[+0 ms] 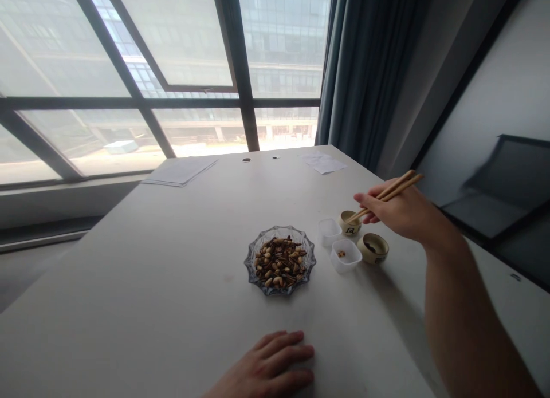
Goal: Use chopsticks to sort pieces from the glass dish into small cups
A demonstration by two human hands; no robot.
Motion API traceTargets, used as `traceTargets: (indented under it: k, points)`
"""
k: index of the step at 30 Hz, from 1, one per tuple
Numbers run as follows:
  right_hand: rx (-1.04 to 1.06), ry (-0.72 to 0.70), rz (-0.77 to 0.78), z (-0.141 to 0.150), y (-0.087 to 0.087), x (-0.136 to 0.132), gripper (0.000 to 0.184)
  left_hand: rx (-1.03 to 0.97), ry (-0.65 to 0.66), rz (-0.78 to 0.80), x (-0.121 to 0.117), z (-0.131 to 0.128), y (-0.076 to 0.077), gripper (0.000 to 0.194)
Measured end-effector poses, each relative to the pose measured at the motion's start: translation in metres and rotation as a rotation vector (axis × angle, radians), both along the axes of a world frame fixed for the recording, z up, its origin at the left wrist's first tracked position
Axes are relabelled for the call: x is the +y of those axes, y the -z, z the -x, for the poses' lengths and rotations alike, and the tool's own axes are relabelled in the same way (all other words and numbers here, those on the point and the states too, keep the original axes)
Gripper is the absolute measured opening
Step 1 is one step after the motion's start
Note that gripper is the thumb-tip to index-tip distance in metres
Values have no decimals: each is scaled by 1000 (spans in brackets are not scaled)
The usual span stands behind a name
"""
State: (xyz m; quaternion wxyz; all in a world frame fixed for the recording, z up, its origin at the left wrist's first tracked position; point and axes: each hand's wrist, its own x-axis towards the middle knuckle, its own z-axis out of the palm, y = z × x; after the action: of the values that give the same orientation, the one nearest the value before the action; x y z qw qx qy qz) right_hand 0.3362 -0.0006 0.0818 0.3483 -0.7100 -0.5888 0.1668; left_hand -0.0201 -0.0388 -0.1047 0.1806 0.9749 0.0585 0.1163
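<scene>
My right hand (397,212) grips a pair of wooden chopsticks (401,185), their tips down at the mouth of a small beige cup (350,229) with a dark character on its side. Whether the tips pinch anything is too small to tell. A second beige cup (373,249) with something dark inside stands nearer me. Left of the cups are two clear plastic containers; the nearer container (346,264) has a few brown bits in it, the farther container (329,233) shows none. My left hand (275,363) lies flat, fingers spread, in front of a scalloped glass bowl (280,291) of mixed nuts and seeds.
Everything stands on a white table (180,260). Stacked papers (180,172) lie at its far left, and crumpled paper (324,162) at the far right. Beyond are a window (180,37) and a dark curtain (365,71). Two small dark holes sit near the back edge.
</scene>
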Motion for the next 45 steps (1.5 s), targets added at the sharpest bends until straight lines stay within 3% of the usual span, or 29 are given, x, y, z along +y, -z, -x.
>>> traceTargets:
  k: [5,12,16,21,27,45]
  points:
    - [93,-283,-20,52,10,7,41,-7,-2,26,-1,-2,-2,32]
    - [43,-396,27,91,41,22,44,-21,-11,27,-2,1,-3,30]
    - [24,-408,61,94,47,24,41,0,-14,8,-4,1,-5,31]
    - [42,-398,126,91,42,20,38,2,-24,7,-4,-1,-8,29]
    - [31,-412,65,93,42,20,40,-3,-18,3,-3,-1,-2,29]
    - [20,-365,96,100,46,21,38,-12,-23,-9,-3,0,2,30]
